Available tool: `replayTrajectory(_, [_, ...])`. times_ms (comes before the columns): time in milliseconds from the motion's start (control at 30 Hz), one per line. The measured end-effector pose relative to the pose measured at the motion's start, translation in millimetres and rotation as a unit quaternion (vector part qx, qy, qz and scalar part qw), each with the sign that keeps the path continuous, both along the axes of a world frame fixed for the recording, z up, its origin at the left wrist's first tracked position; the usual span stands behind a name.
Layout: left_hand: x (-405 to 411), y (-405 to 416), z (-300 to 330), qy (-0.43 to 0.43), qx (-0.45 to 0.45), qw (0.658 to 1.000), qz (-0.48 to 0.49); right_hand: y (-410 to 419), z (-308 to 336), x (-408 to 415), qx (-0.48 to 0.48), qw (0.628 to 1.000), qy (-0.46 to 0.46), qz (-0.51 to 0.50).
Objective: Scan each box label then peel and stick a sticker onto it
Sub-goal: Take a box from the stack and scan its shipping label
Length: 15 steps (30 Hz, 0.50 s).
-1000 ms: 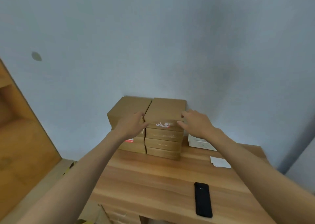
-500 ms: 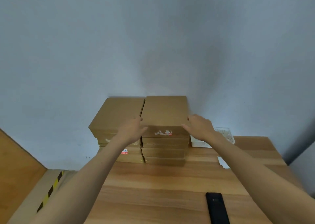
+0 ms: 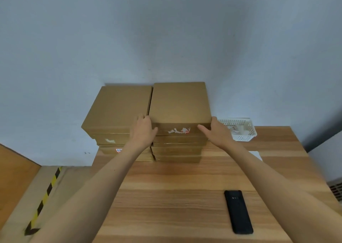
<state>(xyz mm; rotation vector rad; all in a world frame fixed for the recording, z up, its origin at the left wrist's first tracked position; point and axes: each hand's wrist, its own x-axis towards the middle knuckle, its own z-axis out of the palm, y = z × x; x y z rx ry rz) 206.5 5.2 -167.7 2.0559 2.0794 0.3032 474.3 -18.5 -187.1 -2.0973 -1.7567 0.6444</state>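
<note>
I've got L hand (image 3: 142,131) & R hand (image 3: 216,131) gripping top box (image 3: 179,106) btwn fingers, thumbs on front face w/ torn label remnant (image 3: 179,131). Scanner (image 3: 238,211) untouched, well behind wrists. Looks barely started: scan + sticker left for all boxes

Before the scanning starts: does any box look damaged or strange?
Yes. The top box, held by the left hand and right hand, has torn white label scraps on its front; the neighbouring stack shows a similar scrap.
</note>
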Motion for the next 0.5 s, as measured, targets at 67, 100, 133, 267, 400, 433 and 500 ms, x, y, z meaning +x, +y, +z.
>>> replayTrajectory(67, [1,0,-3,-0.033,-0.001,0.999,0.008,-2,-1,0,0.002,0.999,0.044,-0.010])
replayTrajectory(100, [1,-3,-4,-0.058,0.001,0.998,0.012,-4,-3,2,0.003,0.998,0.057,-0.015])
replayTrajectory(133, [3,-7,-6,-0.081,0.005,0.997,0.017,-8,-5,6,0.002,0.997,0.069,-0.021])
replayTrajectory(267, [7,-39,-18,-0.144,0.023,0.989,0.006,-32,-16,26,0.015,0.992,0.123,-0.038])
replayTrajectory(400, [7,-56,-29,-0.260,-0.019,0.965,0.026,-55,-28,44,0.021,0.979,0.199,-0.038])
replayTrajectory(433, [8,-56,-32,-0.272,-0.039,0.961,0.036,-57,-29,46,0.014,0.975,0.219,-0.033])
replayTrajectory(500, [10,-54,-34,-0.286,-0.076,0.955,0.033,-57,-28,46,0.005,0.970,0.244,-0.022])
